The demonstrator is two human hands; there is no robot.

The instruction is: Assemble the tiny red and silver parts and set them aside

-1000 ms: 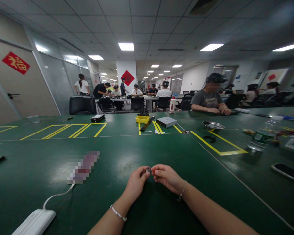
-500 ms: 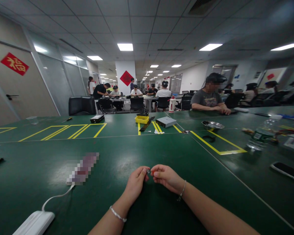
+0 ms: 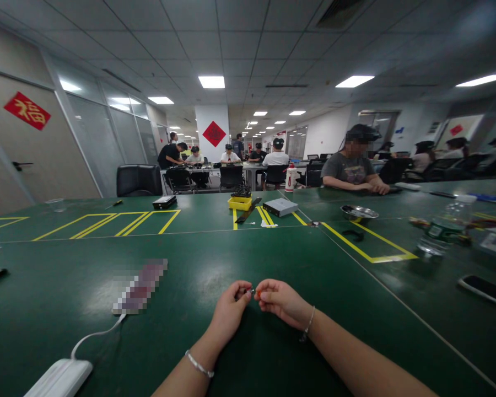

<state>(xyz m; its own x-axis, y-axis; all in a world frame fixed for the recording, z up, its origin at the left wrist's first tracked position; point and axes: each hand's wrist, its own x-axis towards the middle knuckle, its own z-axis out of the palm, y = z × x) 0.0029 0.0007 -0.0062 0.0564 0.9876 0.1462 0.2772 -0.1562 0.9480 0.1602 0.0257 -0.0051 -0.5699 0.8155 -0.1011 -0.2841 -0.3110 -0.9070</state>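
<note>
Over the near middle of the green table (image 3: 190,353), my left hand (image 3: 231,309) pinches a small shiny piece (image 3: 252,291) between thumb and fingers. My right hand (image 3: 284,303) is closed around a small orange piece (image 3: 258,295), mostly covered by its fingertips. The fingertips of both hands almost meet, with the two pieces between them. Both are too small to name, and I cannot tell whether they touch.
A pixelated flat device (image 3: 140,286) lies left, cabled to a white power bank (image 3: 60,377). Rightward are a water bottle (image 3: 445,226), a phone (image 3: 485,291) and a metal bowl (image 3: 359,212). A yellow tray (image 3: 240,204) and grey box (image 3: 280,207) stand ahead. A co-worker (image 3: 351,165) sits across.
My left thumb and fingers have shifted around the shiny piece, which has turned. More orange shows at my right fingertips. Both hands stay in nearly the same place.
</note>
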